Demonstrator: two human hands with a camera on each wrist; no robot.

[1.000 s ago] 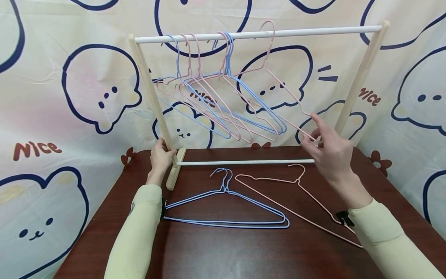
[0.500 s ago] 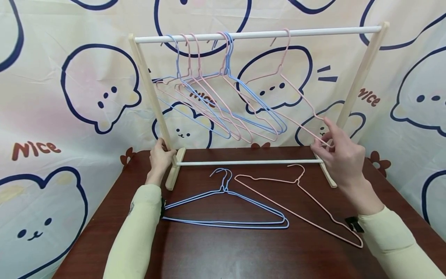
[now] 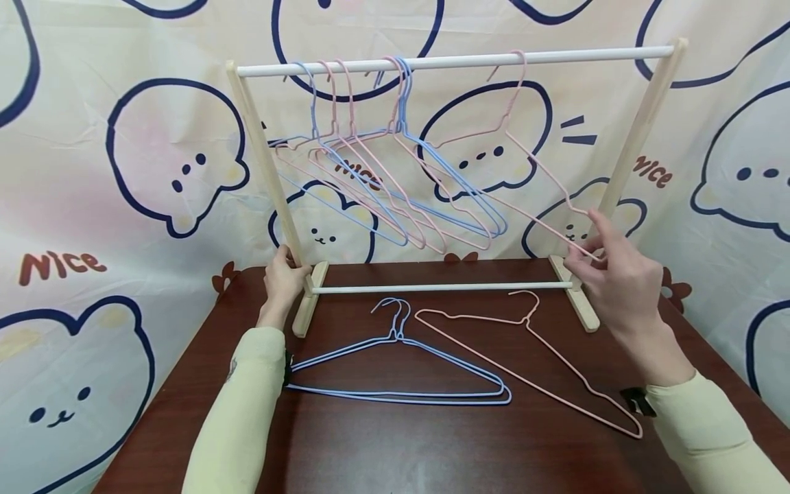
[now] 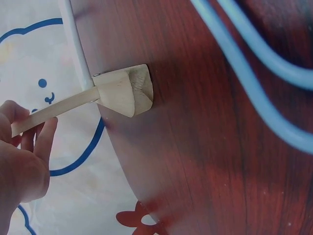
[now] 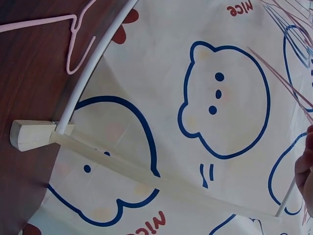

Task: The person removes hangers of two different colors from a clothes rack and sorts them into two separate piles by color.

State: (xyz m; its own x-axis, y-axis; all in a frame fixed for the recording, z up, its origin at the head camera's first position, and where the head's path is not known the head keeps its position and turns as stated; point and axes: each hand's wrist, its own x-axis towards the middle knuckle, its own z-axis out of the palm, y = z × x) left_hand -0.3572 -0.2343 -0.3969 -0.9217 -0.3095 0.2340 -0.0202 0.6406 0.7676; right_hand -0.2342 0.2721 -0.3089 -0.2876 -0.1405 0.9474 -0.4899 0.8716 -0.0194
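My left hand (image 3: 284, 283) grips the left wooden post (image 3: 263, 151) of a hanging rack, low down near its foot. In the left wrist view, thumb and fingers close round that post (image 4: 63, 106). With my right hand (image 3: 625, 285) I pinch the lower right corner of a pink clothes hanger (image 3: 537, 162). Its hook passes over the white top rail (image 3: 453, 62), right of the other hung hangers. Only part of the right hand (image 5: 305, 166) shows at the edge of the right wrist view.
Several pink and blue hangers (image 3: 403, 103) hang bunched toward the rail's left. Two blue hangers (image 3: 432, 394) lie overlapped on the brown table (image 3: 395, 453), and a pink hanger (image 3: 485, 318) lies right of them. A white lower bar (image 3: 432, 288) joins the rack's feet. Behind hangs a cartoon-print cloth (image 3: 173, 274).
My right hand has moved right and slightly down with the pink hanger; its hook has dropped onto the rail and shifted right. The left hand has stayed on the post.
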